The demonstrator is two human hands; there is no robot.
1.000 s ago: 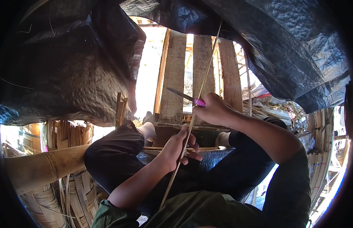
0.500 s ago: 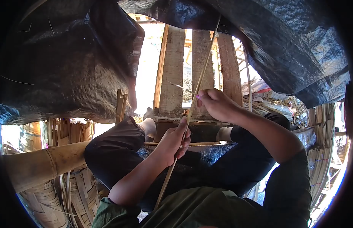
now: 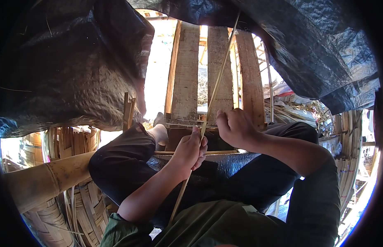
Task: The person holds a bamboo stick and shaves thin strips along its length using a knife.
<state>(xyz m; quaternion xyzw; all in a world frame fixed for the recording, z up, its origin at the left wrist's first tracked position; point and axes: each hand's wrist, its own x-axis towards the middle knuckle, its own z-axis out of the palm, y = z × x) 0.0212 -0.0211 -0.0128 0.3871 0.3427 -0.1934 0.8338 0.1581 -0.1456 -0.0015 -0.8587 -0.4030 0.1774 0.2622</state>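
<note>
A long, thin bamboo strip (image 3: 218,82) slants from the top of the view down to my lap. My left hand (image 3: 189,152) is closed round its lower part, with the thumb along the strip. Just right of the strip, my right hand (image 3: 240,130) is closed, its knuckles turned up. What its fingers hold, if anything, is hidden under the hand. Between my knees, below the hands, lies a shiny dark sheet (image 3: 236,165).
Rough wooden planks (image 3: 185,74) stand in front of me. Black tarpaulin (image 3: 76,74) hangs at the left and overhead. A thick bamboo pole (image 3: 51,177) lies by my left knee, above woven bamboo baskets (image 3: 47,214). Split strips (image 3: 294,113) are piled at the right.
My right hand has come down and slightly right, toward my left hand. The thin pointed piece that stuck out from its fingers no longer shows. My left hand keeps its hold on the bamboo strip.
</note>
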